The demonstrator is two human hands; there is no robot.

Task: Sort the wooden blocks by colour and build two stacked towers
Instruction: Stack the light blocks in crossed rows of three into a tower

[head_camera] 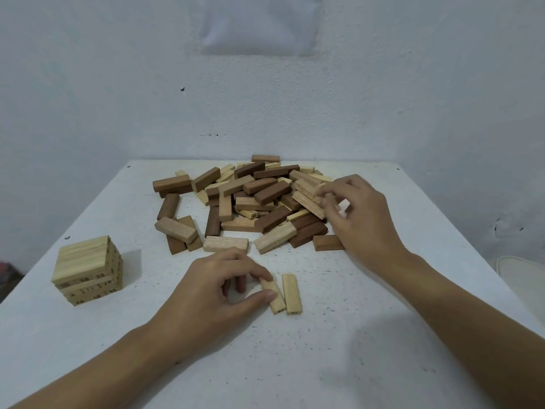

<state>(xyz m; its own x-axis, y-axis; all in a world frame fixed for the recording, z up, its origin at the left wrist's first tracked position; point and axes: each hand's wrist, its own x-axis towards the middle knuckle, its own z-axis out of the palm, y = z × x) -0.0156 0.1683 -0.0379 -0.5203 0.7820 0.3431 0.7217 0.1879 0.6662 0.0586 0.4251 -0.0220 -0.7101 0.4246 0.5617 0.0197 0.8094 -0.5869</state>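
A mixed pile of light and dark wooden blocks (250, 199) covers the far middle of the white table (324, 349). At the left stands a short tower of light blocks (87, 270), several layers high. Two light blocks lie side by side near the table's middle: my left hand (215, 290) pinches the left block (275, 296) between thumb and fingers, and the right block (292, 293) lies free beside it. My right hand (359, 214) reaches into the pile's right side, its fingers curled round a light block (309, 202).
A loose light block (225, 243) and a dark block (327, 242) lie at the pile's near edge. The wall rises right behind the table. A white object (522, 278) shows past the table's right edge.
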